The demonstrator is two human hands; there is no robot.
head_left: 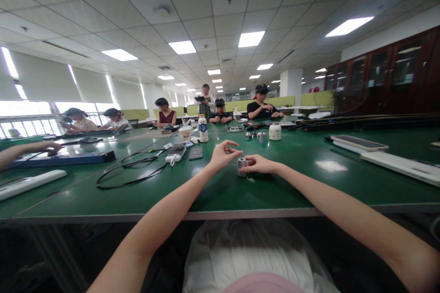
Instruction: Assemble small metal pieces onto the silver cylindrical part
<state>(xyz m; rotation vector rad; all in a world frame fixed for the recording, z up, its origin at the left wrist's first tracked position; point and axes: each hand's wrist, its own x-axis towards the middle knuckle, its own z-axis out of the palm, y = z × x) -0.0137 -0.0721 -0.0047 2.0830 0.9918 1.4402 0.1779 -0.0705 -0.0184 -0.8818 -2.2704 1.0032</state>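
Note:
A small silver metal cylinder [242, 166] stands on the green table [282, 187] straight ahead of me. My right hand [260, 164] is closed around its right side, fingers on it. My left hand [222, 154] hovers just left of and above the cylinder, thumb and forefinger curled into a pinch; whether anything is between them I cannot make out. A dark small part lies under my right fingers, mostly hidden.
A black cable loop [130, 171], a power bank [175, 152] and a phone [195, 152] lie to the left. A white bottle [203, 129], cup [185, 133], white jar [275, 131] and metal parts [256, 136] stand beyond. Flat devices [359, 143] lie right. Other people sit at the far end; someone's hand [48, 147] rests at left.

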